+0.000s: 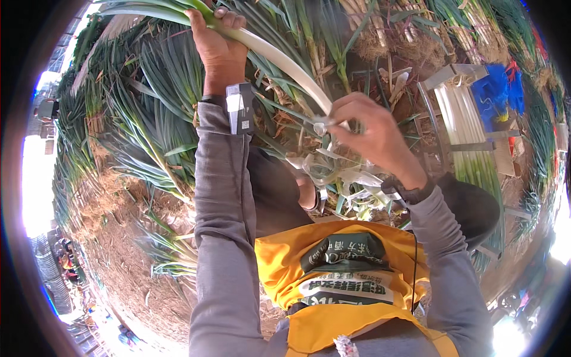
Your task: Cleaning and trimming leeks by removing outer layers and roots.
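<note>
A long green onion slants from upper left to the middle, its white stalk bowed and its green leaves running out at the top left. My left hand is closed around it where green turns to white. At the stalk's lower white end, my right hand has its fingers pinched together and is slightly blurred. By those fingertips is a pale, shiny scrap, too unclear to name. Just below the right hand, whitish peelings lie in a heap between my legs.
Bundled green onions cover the ground to the left, more lie along the far side. On the right, a metal rack holds trimmed white stalks beside a blue plastic bag. Loose onions lie on bare soil at lower left.
</note>
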The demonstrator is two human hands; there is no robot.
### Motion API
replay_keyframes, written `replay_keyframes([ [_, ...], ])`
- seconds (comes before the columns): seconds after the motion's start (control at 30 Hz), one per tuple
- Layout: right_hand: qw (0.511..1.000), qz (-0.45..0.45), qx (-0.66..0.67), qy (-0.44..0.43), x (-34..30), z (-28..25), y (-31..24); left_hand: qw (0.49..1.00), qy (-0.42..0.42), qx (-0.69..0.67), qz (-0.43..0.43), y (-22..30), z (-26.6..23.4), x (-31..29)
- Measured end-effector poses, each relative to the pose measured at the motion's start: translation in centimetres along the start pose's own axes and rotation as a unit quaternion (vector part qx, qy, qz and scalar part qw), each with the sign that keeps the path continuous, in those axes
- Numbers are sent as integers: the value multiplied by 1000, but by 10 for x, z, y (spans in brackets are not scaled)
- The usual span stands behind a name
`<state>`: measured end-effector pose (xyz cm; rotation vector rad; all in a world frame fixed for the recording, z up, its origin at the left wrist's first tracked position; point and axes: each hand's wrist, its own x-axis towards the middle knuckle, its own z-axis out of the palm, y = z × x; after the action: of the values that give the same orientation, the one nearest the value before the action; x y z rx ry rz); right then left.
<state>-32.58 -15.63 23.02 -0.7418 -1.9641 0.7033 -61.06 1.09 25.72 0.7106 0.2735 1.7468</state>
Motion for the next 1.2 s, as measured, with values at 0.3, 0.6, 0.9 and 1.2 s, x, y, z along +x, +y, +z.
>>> replay_keyframes([
  [0.3,817,130,452,333,-37,-71,5,985,64,-156,-25,28,-48,11],
  [0.6,963,190,-164,95,-33,-51,-6,983,38,-177,-16,30,-43,12],
  [0.9,949,25,-298,103,-20,12,32,979,197,-16,43,21,-45,16],
  [1.2,972,101,-211,-4,-28,22,59,963,254,52,74,15,-44,14],
])
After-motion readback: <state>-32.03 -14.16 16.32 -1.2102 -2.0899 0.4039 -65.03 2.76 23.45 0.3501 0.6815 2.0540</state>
